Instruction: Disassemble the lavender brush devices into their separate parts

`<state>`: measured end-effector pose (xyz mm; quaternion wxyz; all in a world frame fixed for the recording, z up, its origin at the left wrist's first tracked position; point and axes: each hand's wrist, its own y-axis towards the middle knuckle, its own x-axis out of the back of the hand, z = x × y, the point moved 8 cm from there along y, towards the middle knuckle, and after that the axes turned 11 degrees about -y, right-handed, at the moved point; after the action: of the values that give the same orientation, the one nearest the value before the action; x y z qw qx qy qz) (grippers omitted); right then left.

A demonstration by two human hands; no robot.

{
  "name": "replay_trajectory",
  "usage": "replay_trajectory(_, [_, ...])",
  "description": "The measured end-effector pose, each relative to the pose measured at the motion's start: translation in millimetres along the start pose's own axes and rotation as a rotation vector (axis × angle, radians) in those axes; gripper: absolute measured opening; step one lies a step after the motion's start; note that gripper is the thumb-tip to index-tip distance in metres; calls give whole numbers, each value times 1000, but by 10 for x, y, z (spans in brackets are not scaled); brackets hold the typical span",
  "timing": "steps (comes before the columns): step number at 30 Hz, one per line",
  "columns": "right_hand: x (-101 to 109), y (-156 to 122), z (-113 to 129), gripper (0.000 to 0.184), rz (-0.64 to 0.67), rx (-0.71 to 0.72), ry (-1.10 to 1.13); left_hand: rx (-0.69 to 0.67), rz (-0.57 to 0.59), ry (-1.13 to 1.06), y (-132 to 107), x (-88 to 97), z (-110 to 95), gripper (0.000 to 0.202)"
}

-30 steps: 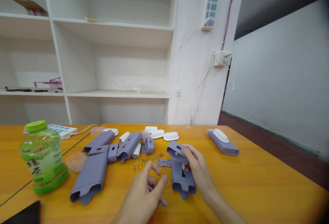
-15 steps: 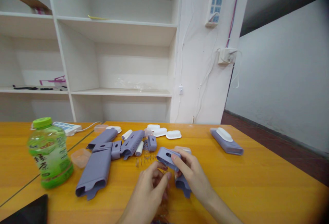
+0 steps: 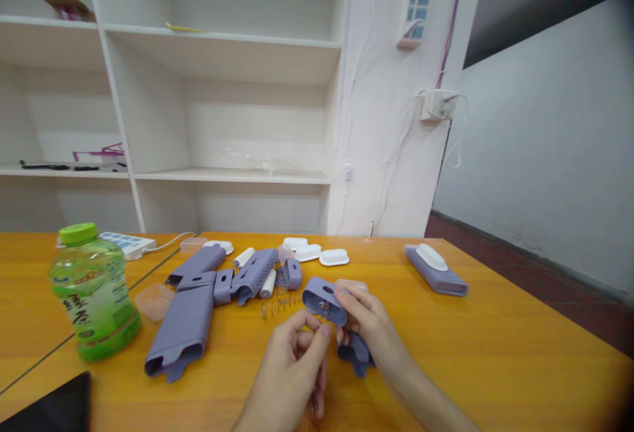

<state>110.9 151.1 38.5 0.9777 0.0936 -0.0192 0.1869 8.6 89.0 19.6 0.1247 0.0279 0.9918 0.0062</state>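
My right hand grips a short purple plastic sleeve with an oval hole in its side, its open end tilted toward me. In that opening shows a thin metal spring. The thumb and forefinger of my left hand pinch together at the spring's lower end, just below the sleeve; the fingers partly hide it. Beneath my right hand a larger purple case lies on the table, partly covered. Several loose springs lie to the left of the sleeve.
Purple cases, white rollers and white oval caps lie beyond my hands. A green-capped bottle stands left, near a black flat object. A purple case with a white top lies far right.
My right hand has tipped the purple sleeve so its open end now faces me, showing the metal spring. My left hand stays close below it, its fingertips slightly shifted.
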Motion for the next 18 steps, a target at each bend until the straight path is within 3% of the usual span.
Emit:
replay_trajectory(4, [-43, 17, -39, 39, 62, -43, 42, 14, 6, -3, 30, 12, 34, 57])
replay_trajectory(18, [-29, 8, -38, 39, 49, -32, 37, 35, 10, -12, 37, 25, 33, 56])
